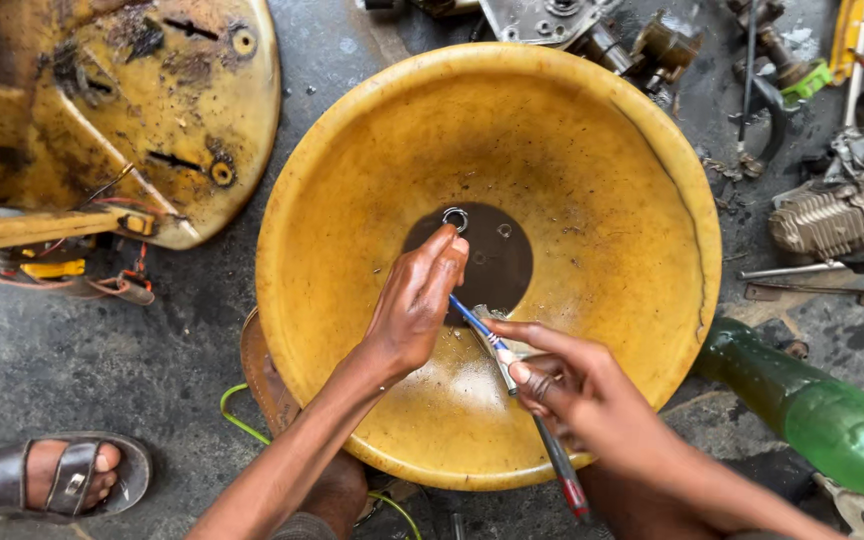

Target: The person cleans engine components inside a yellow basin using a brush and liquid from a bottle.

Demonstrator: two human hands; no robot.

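Grimy concrete floor [182, 330] lies under everything, stained dark and strewn with parts. On it sits a wide yellow basin [612, 200] with a pool of dark liquid at its bottom. The left hand [414, 300] reaches into the basin, its fingers [447, 248] extended and loose, grasping nothing, their tips just beside a small metal ring [455, 217] lying at the pool's edge. The right hand [582, 390] is clenched around a brush [512, 375] with a blue and red handle, held slantwise over the basin's near slope together with a small metal part whose shape is hard to tell. Left of the basin rests a rusty yellow metal cover [152, 110]; a green bottle [822, 415] lies to the right, engine parts [832, 220] beyond, and a sandalled foot [42, 478] shows at lower left.
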